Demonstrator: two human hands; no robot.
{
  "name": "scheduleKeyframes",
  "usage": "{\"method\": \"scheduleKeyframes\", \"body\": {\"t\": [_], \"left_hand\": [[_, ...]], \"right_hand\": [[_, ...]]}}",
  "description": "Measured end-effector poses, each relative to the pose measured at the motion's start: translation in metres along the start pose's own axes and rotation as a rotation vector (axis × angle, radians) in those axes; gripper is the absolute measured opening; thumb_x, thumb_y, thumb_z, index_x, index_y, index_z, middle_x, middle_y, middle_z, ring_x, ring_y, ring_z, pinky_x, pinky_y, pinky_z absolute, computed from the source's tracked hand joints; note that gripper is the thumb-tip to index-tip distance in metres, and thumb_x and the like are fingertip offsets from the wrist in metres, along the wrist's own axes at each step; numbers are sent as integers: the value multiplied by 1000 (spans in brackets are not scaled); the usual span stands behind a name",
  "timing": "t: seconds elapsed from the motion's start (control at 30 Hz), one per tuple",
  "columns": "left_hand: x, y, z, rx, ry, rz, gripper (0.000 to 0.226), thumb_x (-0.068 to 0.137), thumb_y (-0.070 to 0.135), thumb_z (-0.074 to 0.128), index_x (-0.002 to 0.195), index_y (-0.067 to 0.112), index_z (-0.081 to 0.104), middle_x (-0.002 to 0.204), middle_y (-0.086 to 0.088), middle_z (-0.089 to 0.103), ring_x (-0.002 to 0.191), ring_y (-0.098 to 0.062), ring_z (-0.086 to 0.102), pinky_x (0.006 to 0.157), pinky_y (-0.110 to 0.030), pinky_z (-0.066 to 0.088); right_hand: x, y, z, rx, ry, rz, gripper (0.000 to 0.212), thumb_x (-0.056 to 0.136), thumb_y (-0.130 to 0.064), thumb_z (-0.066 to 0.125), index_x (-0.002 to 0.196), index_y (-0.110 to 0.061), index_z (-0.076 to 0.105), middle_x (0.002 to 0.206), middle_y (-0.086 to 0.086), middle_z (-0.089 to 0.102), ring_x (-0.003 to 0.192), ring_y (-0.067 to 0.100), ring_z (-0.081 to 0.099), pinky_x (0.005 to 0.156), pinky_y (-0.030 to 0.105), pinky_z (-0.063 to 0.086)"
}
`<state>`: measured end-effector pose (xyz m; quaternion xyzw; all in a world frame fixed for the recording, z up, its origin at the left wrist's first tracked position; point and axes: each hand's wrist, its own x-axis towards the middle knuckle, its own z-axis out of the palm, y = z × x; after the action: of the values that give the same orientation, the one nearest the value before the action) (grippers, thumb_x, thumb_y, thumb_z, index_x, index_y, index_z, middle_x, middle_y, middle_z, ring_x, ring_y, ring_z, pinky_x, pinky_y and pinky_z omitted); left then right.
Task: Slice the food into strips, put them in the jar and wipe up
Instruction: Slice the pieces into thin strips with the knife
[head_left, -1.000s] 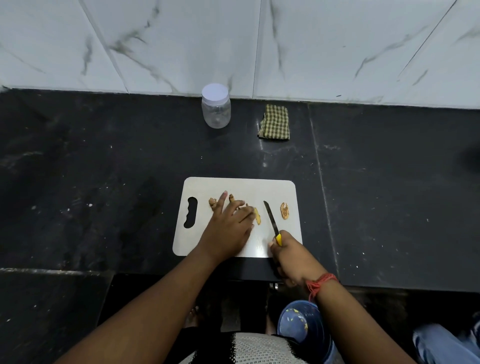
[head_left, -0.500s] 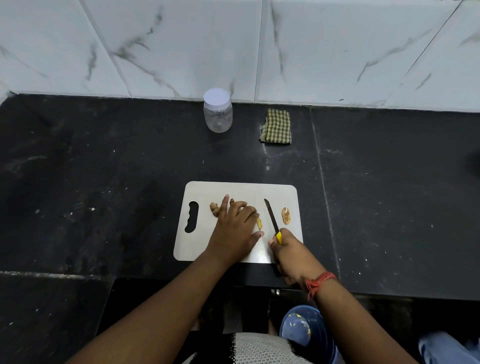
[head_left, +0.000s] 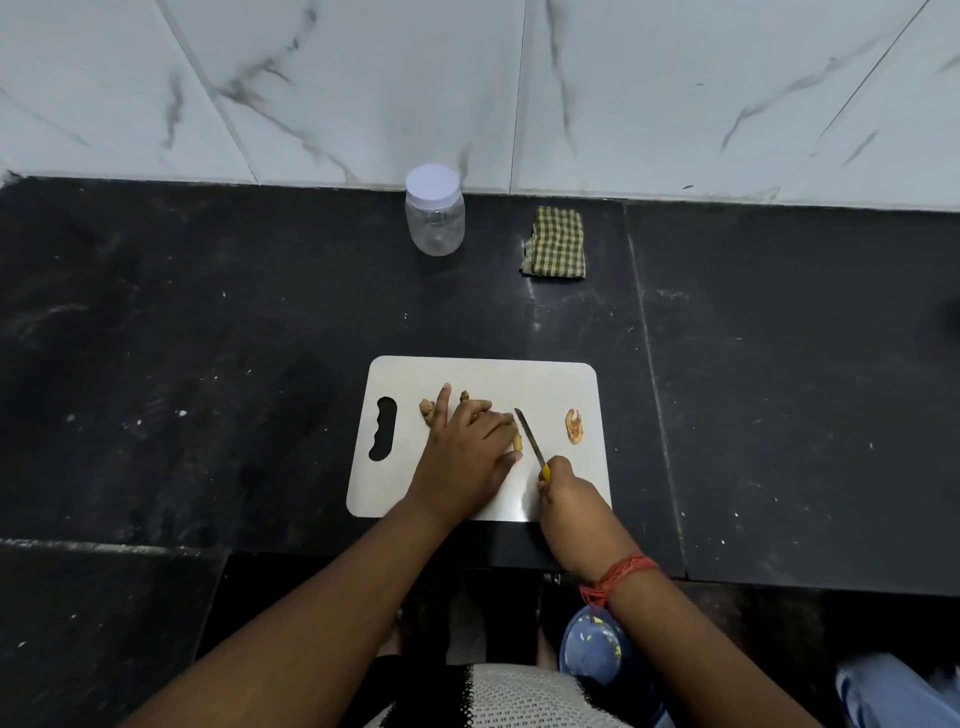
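Your left hand (head_left: 465, 449) is pressing the knobbly tan ginger root (head_left: 428, 411) down on the pale rectangular cutting board (head_left: 550, 384), its fingers (head_left: 491, 418) lying loosely spread over the root. The root's long axis is running left to right, and its right end is showing just past your fingertips. Your right hand (head_left: 569, 493) is gripping the yellow-handled knife (head_left: 530, 436), fingers curled around the handle. The blade is lying just right of that exposed end, crossing the root's axis; whether it is touching is unclear. One cut slice (head_left: 574, 426) is sitting further right. The lidded clear plastic jar (head_left: 435, 210) is standing well behind on the black tabletop (head_left: 208, 338).
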<state>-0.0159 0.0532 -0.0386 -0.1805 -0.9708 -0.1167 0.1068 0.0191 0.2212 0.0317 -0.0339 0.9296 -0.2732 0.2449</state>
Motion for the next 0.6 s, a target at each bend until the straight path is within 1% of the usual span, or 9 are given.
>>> {"method": "scheduleKeyframes", "body": {"t": [0.07,0.13,0.23,0.3,0.43,0.53,0.6], "left_hand": [[-1,-1,2,-2,9,14,19,91,34,65,103,22,74,119,6,70,118,-23,57,117,-64,21],[-2,-1,3,-6,22,23,21,92,34,60,101,21,74,118,5,71,116,-24,58,116,-64,22],[-4,0,3,-11,22,18,30,95,36,49,102,21,74,119,4,71,116,-24,58,116,-65,23],[-4,0,3,-15,15,11,33,96,37,46,104,21,74,121,3,70,117,-23,57,117,-64,23],[-4,2,3,-18,15,-9,30,95,36,49,103,22,75,119,3,70,117,-22,57,117,-64,23],[-3,3,2,-10,17,-29,26,95,36,53,100,22,75,115,4,70,115,-22,57,118,-63,23],[-2,4,2,-11,19,-35,28,95,37,51,99,23,75,114,4,70,114,-22,57,118,-62,23]], "right_hand": [[1,-2,2,-16,3,-4,6,101,-12,31,96,-12,34,68,-2,41,59,18,43,55,34,29],[1,-3,3,-27,4,-9,5,100,-11,31,97,-12,34,68,-2,41,65,24,45,58,33,31],[2,-4,6,-40,5,-16,5,100,-10,31,97,-12,34,69,-2,41,67,26,46,61,32,33],[3,-5,6,-47,7,-13,5,99,-8,32,98,-12,34,72,0,44,68,26,47,61,32,33],[3,-7,8,-62,13,2,7,98,-6,34,99,-12,35,80,7,51,70,27,49,61,31,33],[2,-9,8,-97,15,8,12,97,-5,35,109,-8,38,90,14,61,77,31,56,62,31,34],[1,-10,8,-114,10,10,16,96,-3,36,112,-6,38,95,15,62,77,33,56,62,31,34]]}}
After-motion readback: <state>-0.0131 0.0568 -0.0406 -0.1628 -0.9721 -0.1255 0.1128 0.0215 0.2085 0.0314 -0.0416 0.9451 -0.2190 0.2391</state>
